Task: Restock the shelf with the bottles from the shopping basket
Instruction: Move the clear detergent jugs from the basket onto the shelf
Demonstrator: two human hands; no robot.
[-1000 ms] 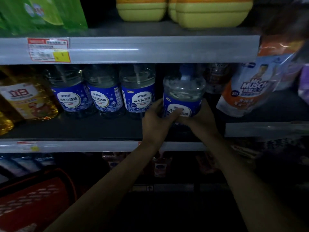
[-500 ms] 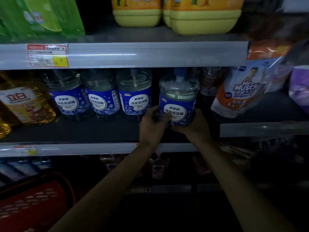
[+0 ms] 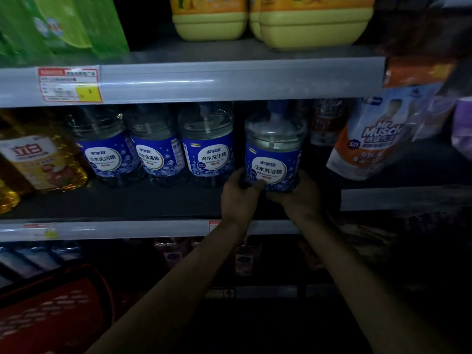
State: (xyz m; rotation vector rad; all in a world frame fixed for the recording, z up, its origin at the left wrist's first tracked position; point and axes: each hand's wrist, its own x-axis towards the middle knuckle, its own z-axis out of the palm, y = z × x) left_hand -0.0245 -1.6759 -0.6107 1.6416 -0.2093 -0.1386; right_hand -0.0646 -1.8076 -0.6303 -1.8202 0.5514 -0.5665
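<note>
A clear bottle with a blue label and blue cap [image 3: 274, 152] stands upright on the middle shelf [image 3: 143, 200], to the right of a row of three matching bottles [image 3: 207, 146]. My left hand [image 3: 238, 198] grips its lower left side. My right hand [image 3: 300, 195] cups its lower right side and base. The red shopping basket [image 3: 51, 310] sits at the bottom left, its inside too dark to make out.
A yellow oil-coloured bottle [image 3: 43, 162] stands at the left of the middle shelf. An orange and white pouch [image 3: 373, 139] hangs at the right. Yellow tubs [image 3: 311, 24] and green packs [image 3: 63, 24] fill the upper shelf. Dark bottles stand behind the held one.
The held bottle has come down and gone a little deeper onto the shelf, both hands still on it. The view has tilted slightly downward.
</note>
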